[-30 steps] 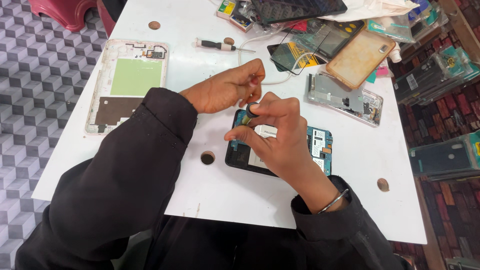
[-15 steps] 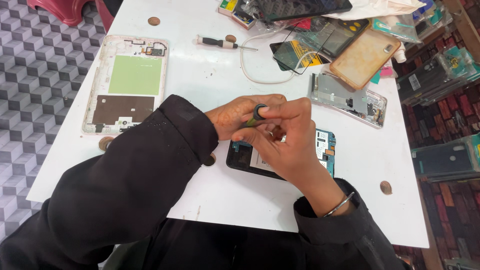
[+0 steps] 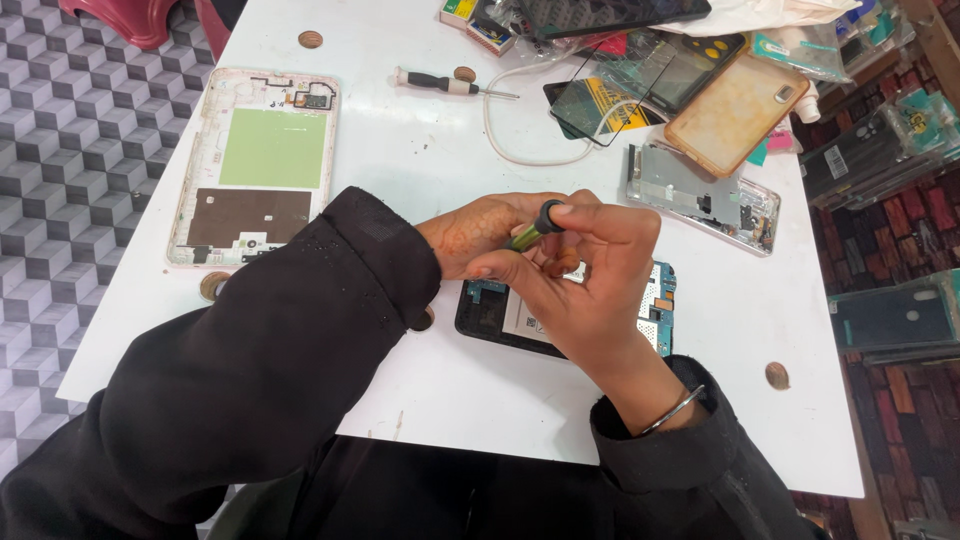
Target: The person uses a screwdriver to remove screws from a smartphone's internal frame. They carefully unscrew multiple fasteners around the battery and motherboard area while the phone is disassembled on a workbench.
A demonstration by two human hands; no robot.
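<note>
Above the near middle of the white bench (image 3: 420,160), both hands meet over an opened phone (image 3: 655,310) that lies flat with its circuit board exposed. Right hand (image 3: 590,280): fingers closed on a small screwdriver (image 3: 535,228), its black cap pressed under the forefinger. Long axis of the screwdriver runs obliquely, cap up and to the right, yellow-green shaft slanting down and to the left toward the phone; the tip is hidden behind the fingers. Left hand (image 3: 480,235): curled in against the shaft from the left, fingertips touching it, so both hands grasp the same tool. Long axis of the phone lies roughly left to right across the bench, largely covered by the right hand. Far left: a detached phone back frame (image 3: 260,165) with a green panel. Far side: a second screwdriver (image 3: 440,83), lying left to right, a white cable (image 3: 500,140), and a tan phone case (image 3: 735,110).
</note>
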